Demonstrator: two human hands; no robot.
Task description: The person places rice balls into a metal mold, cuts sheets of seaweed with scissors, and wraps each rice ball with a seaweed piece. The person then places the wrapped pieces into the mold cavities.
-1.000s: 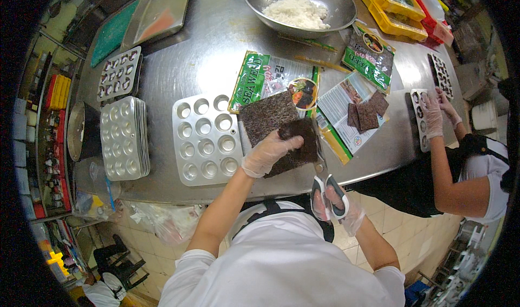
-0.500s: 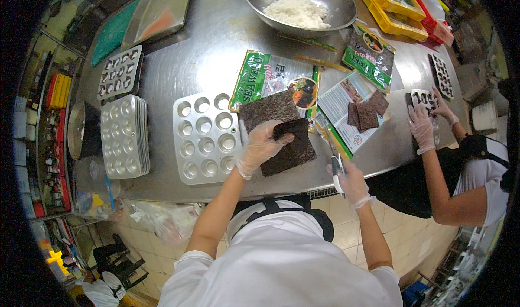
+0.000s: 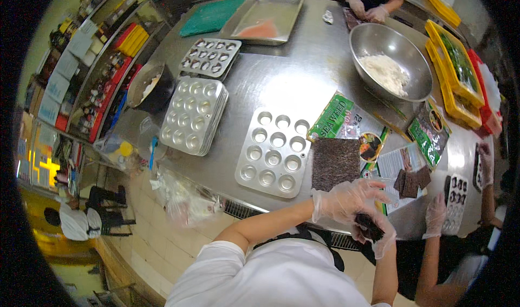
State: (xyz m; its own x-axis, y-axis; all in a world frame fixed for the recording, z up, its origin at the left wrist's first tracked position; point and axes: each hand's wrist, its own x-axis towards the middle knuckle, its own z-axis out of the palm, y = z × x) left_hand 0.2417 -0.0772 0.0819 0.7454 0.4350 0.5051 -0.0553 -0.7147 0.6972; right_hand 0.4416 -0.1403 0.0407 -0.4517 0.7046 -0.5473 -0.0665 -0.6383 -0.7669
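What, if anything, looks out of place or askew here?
A small crumpled silver scrap lies loose on the stainless-steel table, resembling litter. Nearer, small dark-brown seaweed pieces overlap at uneven angles on a pale printed packet.

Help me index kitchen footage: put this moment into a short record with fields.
Left hand: gloved, close to the right; grip unclear
Right hand: gloved, around dark seaweed
Seaweed sheet: flat, beyond the left hand
Cut pieces: on a packet, right of the sheet
Muffin tray: twelve cups, left of the sheet
Metal bowl: rice inside
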